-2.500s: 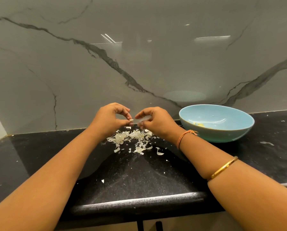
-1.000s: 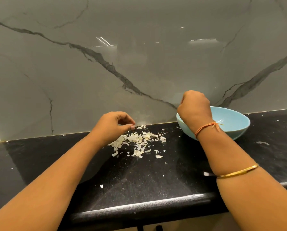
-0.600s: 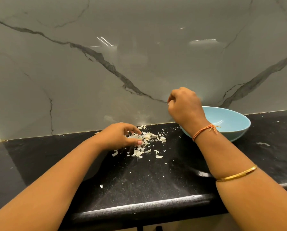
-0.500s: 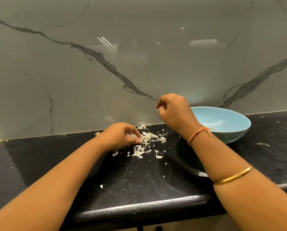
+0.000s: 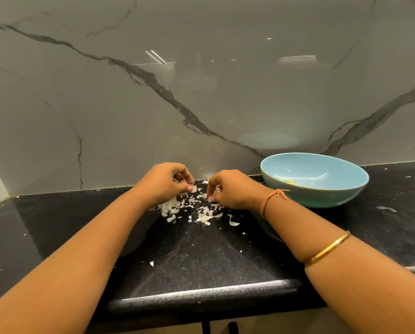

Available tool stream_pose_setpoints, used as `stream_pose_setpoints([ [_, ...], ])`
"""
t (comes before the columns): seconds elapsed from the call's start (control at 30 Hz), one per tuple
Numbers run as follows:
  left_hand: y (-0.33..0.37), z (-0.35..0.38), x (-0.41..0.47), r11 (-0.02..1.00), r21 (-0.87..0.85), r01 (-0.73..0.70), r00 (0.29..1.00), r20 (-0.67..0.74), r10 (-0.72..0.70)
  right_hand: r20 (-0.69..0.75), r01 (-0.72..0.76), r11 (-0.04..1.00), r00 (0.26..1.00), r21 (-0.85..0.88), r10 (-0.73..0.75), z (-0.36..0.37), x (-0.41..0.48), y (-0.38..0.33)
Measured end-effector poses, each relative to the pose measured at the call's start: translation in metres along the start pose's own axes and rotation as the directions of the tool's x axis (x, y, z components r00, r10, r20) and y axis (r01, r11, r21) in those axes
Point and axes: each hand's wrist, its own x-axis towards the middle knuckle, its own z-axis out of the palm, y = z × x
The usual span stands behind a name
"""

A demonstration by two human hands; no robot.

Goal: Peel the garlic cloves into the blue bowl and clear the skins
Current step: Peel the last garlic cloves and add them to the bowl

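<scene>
A pile of white garlic skins [image 5: 192, 209] lies on the black counter near the wall. My left hand [image 5: 164, 183] hovers over the pile's left side and pinches a small whitish garlic piece [image 5: 193, 188] between thumb and finger; whether it is a clove or skin is unclear. My right hand [image 5: 231, 189] is over the pile's right side, its fingers curled with the tips down among the skins. I cannot see whether they hold anything. The blue bowl [image 5: 341, 191] stands to the right, with a few pale peeled cloves [image 5: 289, 181] inside.
The black counter [image 5: 201, 256] has a rounded front edge and carries stray skin flecks, one [image 5: 151, 263] near the front and one [image 5: 385, 209] right of the bowl. A glossy grey marble wall [image 5: 201, 104] rises directly behind the pile and the bowl.
My right hand came back from over the blue bowl down to the skin pile. My left hand dipped into the pile and now holds a whitish piece just above it.
</scene>
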Motion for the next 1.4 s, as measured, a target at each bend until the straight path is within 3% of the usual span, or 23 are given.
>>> stream_pose_setpoints([
  [0.2, 0.000, -0.008, -0.003, 1.000, -0.004, -0.006, 1.000, -0.004, 0.006, -0.209, -0.012, 0.995, 0.977, 0.100, 0.033, -0.007, 0.001, 0.002],
  [0.27, 0.001, -0.010, -0.005, 1.000, 0.010, 0.000, 1.000, 0.025, 0.000, -0.213, -0.008, 0.985, 0.976, 0.171, 0.045, -0.013, -0.002, 0.001],
  [0.43, 0.002, -0.010, -0.008, 1.000, 0.021, 0.020, 0.997, 0.080, -0.022, 0.154, -0.220, 0.884, 0.973, 0.412, 0.170, -0.027, -0.013, 0.000],
  [0.57, 0.003, -0.010, -0.008, 0.999, 0.037, 0.035, 0.995, 0.091, -0.038, 0.396, -0.306, 0.861, 0.908, 0.407, 0.135, -0.032, -0.020, -0.001],
  [0.63, 0.003, -0.010, -0.008, 0.999, 0.039, 0.036, 0.995, 0.094, -0.039, 0.428, -0.292, 0.870, 0.897, 0.396, 0.106, -0.026, -0.019, -0.005],
  [0.8, 0.001, -0.012, -0.007, 0.998, 0.054, 0.033, 0.996, 0.084, -0.037, 0.238, -0.146, 0.891, 0.970, 0.431, 0.043, -0.002, -0.005, -0.009],
  [0.9, 0.001, -0.013, -0.007, 0.999, 0.045, 0.028, 0.997, 0.064, -0.030, 0.035, -0.049, 0.934, 0.999, 0.353, 0.039, -0.001, 0.001, -0.003],
  [1.1, 0.001, -0.013, -0.006, 0.999, 0.033, 0.019, 0.999, 0.028, -0.019, -0.387, 0.140, 0.854, 0.919, 0.501, 0.077, -0.011, 0.003, 0.004],
  [1.2, 0.001, -0.014, -0.004, 1.000, 0.010, 0.003, 0.998, -0.056, -0.002, -0.423, 0.155, 0.865, 0.903, 0.477, 0.072, -0.010, 0.003, 0.003],
  [1.4, -0.001, -0.017, -0.002, 0.998, -0.058, -0.008, 0.966, -0.259, -0.008, -0.303, 0.145, 0.904, 0.953, 0.403, -0.018, -0.007, 0.004, 0.000],
])
